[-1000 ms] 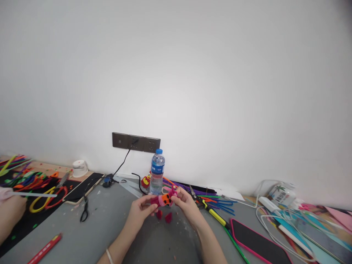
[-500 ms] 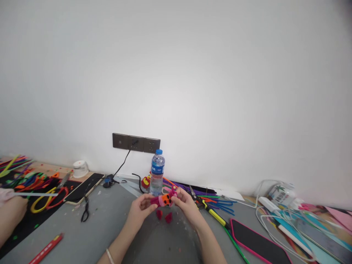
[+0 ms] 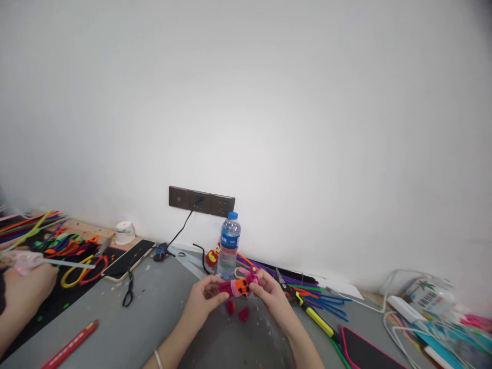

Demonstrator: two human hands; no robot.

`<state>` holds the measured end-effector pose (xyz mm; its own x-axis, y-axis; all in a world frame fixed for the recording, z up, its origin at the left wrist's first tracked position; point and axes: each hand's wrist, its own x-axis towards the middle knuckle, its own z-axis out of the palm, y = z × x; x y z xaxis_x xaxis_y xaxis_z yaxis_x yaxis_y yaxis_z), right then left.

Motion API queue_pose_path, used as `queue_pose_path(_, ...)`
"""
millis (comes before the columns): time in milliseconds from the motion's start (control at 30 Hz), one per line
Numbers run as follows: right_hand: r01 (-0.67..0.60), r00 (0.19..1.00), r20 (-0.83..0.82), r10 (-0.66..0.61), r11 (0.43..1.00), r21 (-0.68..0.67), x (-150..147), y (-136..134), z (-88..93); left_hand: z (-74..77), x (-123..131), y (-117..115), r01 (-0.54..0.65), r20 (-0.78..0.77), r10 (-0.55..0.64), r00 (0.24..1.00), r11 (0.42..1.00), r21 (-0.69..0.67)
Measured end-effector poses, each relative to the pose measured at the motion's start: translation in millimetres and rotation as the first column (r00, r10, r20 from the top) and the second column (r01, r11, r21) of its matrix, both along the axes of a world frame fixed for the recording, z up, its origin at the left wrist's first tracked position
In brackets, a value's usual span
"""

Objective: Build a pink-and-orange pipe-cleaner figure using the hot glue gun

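A small fuzzy craft figure (image 3: 241, 287), magenta and pink with an orange, black-spotted middle, is held sideways above the grey table. The fingers of my left hand (image 3: 205, 300) close around its magenta end. At the other end, my right hand (image 3: 271, 292) pinches the pink part, its fingertips partly covering it. Two small red pieces (image 3: 243, 314) lie on the table just below the figure. Behind it stands a water bottle (image 3: 229, 246) with a blue cap, and a red and yellow fuzzy figure (image 3: 212, 257) sits beside the bottle.
At left, a co-worker's hand (image 3: 31, 287) holds a glue gun by red-and-yellow scissors (image 3: 86, 270). A phone (image 3: 130, 260) and red marker (image 3: 71, 346) lie nearby. At right are pipe cleaners (image 3: 326, 302), yellow-black scissors (image 3: 315, 315), a pink-cased phone (image 3: 369, 351) and white cables (image 3: 395, 328).
The view has turned left, so the scene sits further right. Both my hands still hold the figure, which is slightly tilted differently. More of the co-worker's hand and glue gun shows.
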<state>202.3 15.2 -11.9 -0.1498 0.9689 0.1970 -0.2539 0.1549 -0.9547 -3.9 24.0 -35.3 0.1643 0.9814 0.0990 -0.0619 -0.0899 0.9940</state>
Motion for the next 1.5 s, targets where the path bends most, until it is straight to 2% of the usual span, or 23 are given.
queue_pose_path(200,0.008,1.000,0.011,-0.008,1.000,-0.006,-2,-3,5.5,2.0,1,-1,0.032,0.073,-0.031,0.997,0.999,-0.021)
queue_pose_path(467,-0.003,1.000,0.004,0.003,1.000,-0.012,-2,-5,9.5,5.3,0,-2,-0.013,-0.031,0.014,0.999,1.000,0.016)
queue_pose_path(833,-0.006,1.000,0.008,0.006,1.000,-0.005,-3,-4,8.2,5.8,0,-1,0.010,0.013,-0.010,1.000,1.000,-0.001)
queue_pose_path(1100,-0.009,1.000,-0.002,0.009,1.000,-0.013,-4,-6,12.0,12.6,0,-4,0.008,-0.002,-0.008,1.000,1.000,-0.023)
queue_pose_path(1500,-0.013,1.000,-0.006,0.013,1.000,-0.014,-3,-5,10.3,7.8,-1,-2,0.017,-0.004,-0.017,1.000,1.000,0.004)
